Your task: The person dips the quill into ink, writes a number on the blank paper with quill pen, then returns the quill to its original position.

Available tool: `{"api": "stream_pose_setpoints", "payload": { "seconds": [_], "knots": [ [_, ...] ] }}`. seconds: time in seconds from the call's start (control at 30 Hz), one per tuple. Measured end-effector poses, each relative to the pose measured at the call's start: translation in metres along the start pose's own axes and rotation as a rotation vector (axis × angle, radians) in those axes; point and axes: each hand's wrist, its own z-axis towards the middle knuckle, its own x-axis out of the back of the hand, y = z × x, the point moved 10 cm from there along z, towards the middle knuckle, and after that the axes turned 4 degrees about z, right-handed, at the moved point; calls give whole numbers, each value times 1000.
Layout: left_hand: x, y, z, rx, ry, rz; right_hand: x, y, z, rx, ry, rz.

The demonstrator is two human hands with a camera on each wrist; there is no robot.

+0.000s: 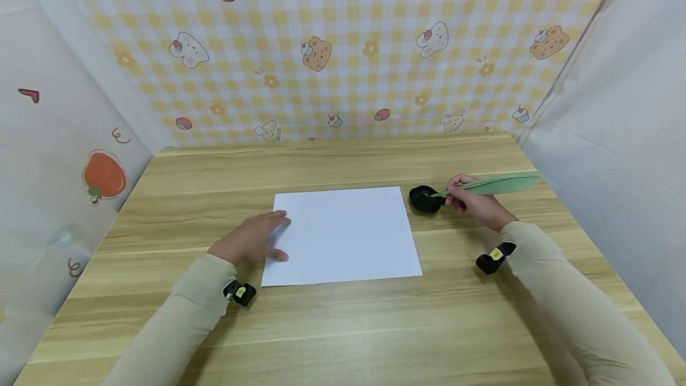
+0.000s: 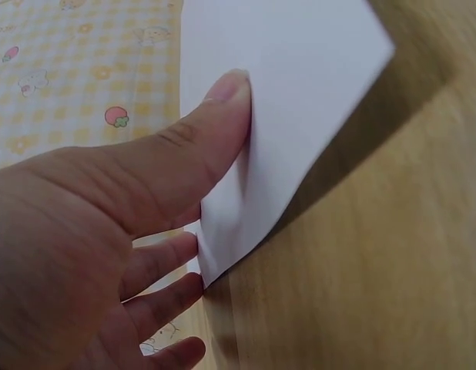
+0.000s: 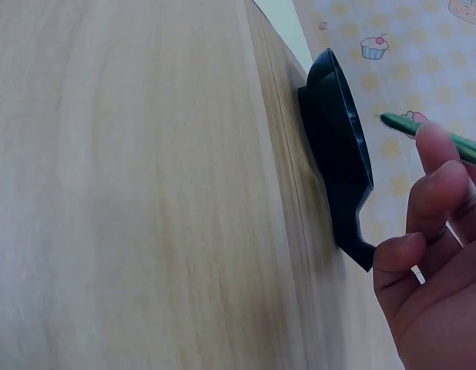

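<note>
A green feather quill (image 1: 504, 183) is sitting pinched in the right grip (image 1: 476, 202), its tip pointing over the black handled bowl (image 1: 420, 198) just left of that grip. Farther off, the left grip (image 1: 253, 239) is resting spread on the white paper (image 1: 343, 237). Pinching lightly should be keeping the tip steady.

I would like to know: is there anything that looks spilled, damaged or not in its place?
One small thing: in the left wrist view, the edge of the white paper by the left hand looks bowed instead of flat. I see no spill or tear.
</note>
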Motion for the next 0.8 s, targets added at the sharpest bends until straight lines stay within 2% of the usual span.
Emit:
{"api": "stream_pose_setpoints", "payload": {
  "seconds": [0.3, 0.6, 0.8],
  "knots": [
    [2, -1, 2, 17, -3, 17, 2, 9, 5, -32, 25, -86],
    [2, 1, 2, 13, -8, 25, 6, 18, 9, -102, 45, -160],
    [0, 1, 3, 7, -13, 36, 6, 21, 11, -99, 42, -203]
  ]
}}
